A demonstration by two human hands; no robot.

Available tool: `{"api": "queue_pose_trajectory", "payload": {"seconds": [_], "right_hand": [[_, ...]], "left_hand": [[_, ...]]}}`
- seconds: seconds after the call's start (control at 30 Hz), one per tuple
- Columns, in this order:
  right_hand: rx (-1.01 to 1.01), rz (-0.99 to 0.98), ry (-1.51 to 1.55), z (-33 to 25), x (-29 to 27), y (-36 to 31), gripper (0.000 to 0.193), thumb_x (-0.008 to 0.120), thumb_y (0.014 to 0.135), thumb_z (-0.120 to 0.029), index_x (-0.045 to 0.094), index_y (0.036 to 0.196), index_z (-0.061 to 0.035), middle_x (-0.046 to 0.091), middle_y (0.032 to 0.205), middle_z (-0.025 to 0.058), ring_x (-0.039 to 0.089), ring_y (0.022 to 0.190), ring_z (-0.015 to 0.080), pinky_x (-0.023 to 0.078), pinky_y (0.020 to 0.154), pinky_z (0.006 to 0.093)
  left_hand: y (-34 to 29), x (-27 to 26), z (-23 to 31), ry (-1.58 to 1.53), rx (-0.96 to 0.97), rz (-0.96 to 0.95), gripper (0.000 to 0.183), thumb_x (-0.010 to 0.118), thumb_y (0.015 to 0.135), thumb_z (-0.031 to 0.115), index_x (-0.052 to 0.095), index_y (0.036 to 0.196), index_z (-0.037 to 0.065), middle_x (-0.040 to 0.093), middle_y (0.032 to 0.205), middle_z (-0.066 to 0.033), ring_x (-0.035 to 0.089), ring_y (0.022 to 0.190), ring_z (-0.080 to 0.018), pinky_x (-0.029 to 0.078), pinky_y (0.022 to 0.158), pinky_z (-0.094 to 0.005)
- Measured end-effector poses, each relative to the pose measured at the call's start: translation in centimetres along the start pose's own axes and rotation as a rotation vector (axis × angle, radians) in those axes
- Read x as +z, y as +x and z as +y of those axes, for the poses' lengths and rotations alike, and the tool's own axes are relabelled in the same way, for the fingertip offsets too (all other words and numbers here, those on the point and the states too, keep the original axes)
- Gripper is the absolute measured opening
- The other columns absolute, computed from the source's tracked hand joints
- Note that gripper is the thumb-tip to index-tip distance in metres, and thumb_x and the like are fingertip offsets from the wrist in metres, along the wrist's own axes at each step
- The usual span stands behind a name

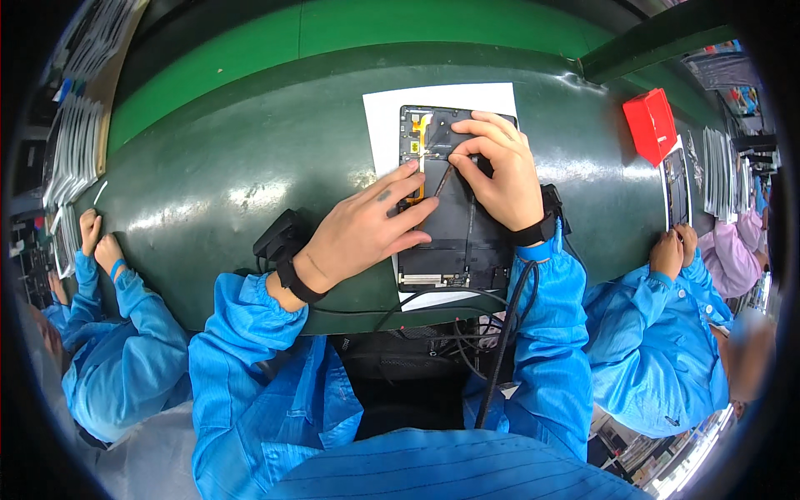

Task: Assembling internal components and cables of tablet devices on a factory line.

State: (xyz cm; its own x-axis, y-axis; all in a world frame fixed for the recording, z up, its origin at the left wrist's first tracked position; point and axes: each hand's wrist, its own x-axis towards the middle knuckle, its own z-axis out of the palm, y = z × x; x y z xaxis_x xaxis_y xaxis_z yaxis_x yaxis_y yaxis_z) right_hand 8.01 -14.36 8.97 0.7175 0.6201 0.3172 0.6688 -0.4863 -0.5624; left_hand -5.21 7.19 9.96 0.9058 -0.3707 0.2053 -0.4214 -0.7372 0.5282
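Observation:
A black tablet-like housing [450, 237] lies on a white sheet [385, 125], its inner side up. An orange flex cable [422, 133] runs along its left part. My left hand [367, 218] rests with fingers spread over the housing's left edge, fingertips beside the flex cable. Above the housing's upper middle, my right hand [500, 171] is closed, thumb and index finger pinching a thin dark strip [445, 179]. That strip slants down toward my left fingertips; whether it is a cable or a tool I cannot tell. Black bands circle both wrists.
Black cables [508, 333] hang from my wrists at the bench's near edge. A red bin [650, 125] stands at the right, beside another panel [677, 187] under a co-worker's hands [673, 250]. Another co-worker's hands [102, 243] are at the left, near stacked trays [77, 150].

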Motion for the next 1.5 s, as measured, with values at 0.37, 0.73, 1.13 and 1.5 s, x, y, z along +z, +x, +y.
{"api": "queue_pose_trajectory", "payload": {"seconds": [0.37,0.73,1.13,1.5], "right_hand": [[0.009,-0.007,-0.021,-0.1,0.1,0.6,0.007,0.08,0.084,-0.013,0.074,0.087,-0.0089,0.073,0.121,0.001,0.059,0.13,0.0292,0.044,0.104,0.0452],[0.009,0.007,-0.02,-1.1,0.5,1.2,0.004,0.078,0.084,-0.012,0.075,0.086,-0.0094,0.073,0.121,0.0002,0.059,0.129,0.03,0.043,0.104,0.0459],[0.01,0.02,-0.03,-1.4,0.8,0.3,0.006,0.078,0.083,-0.012,0.074,0.087,-0.0087,0.072,0.122,0.0004,0.058,0.13,0.0289,0.043,0.105,0.046],[0.019,0.036,-0.033,-1.0,0.9,0.5,0.006,0.078,0.084,-0.012,0.075,0.087,-0.0085,0.073,0.121,-0.0002,0.059,0.129,0.0279,0.043,0.105,0.045]], "left_hand": [[0.1,-0.2,-0.6,-0.028,-0.012,-0.002,0.048,0.085,0.082,0.03,0.073,0.125,0.012,0.062,0.138,-0.014,0.055,0.141,-0.0334,0.057,0.104,-0.0423],[0.3,-1.8,-1.2,0.025,0.033,-0.04,0.054,0.085,0.079,0.034,0.072,0.127,0.012,0.061,0.136,-0.0144,0.055,0.137,-0.0355,0.052,0.108,-0.0456],[2.2,-2.3,-2.6,0.107,0.139,-0.129,0.082,0.088,0.069,0.045,0.065,0.141,0.014,0.055,0.134,-0.0126,0.055,0.124,-0.0337,0.05,0.103,-0.045],[3.5,-1.9,-2.7,0.148,0.127,-0.198,0.098,0.088,0.06,0.051,0.06,0.144,0.007,0.055,0.121,-0.0107,0.055,0.114,-0.0312,0.051,0.099,-0.0414]]}}
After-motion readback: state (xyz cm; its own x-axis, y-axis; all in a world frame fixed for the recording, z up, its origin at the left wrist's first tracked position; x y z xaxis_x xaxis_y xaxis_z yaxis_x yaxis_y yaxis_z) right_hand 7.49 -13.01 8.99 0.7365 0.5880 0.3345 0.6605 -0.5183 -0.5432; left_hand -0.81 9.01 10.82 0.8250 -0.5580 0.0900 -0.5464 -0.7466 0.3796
